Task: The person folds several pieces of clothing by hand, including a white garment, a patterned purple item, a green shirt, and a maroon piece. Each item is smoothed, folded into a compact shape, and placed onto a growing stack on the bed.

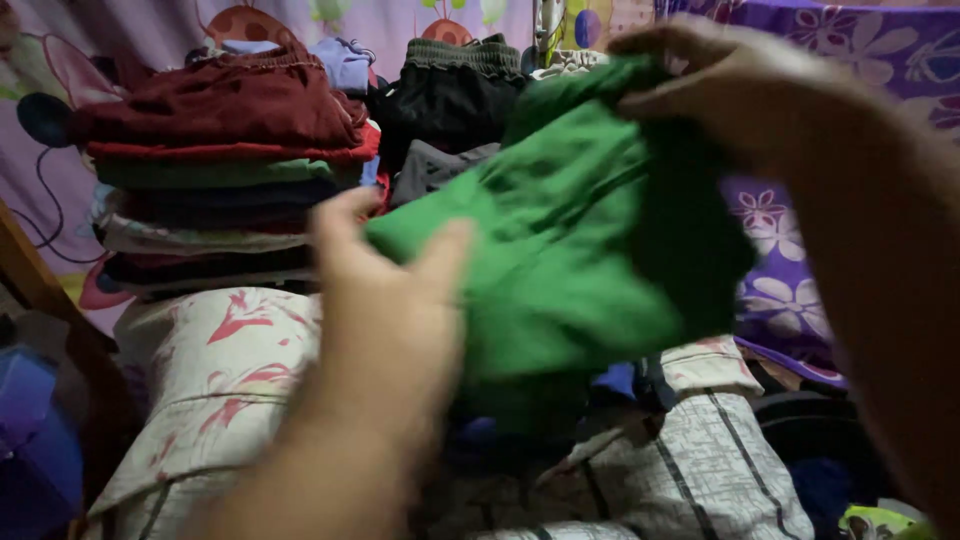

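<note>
Both hands are pinching a green garment (570,240) in the air, the left hand (385,300) gripping its lower corner and the right hand (720,80) its top edge, before stacked folded clothes (220,170).

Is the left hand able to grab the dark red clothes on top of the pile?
Probably not right now: the left hand is gripping the green cloth, so it isn't free. The dark red clothes sit uncovered atop the stack beyond it.
</note>
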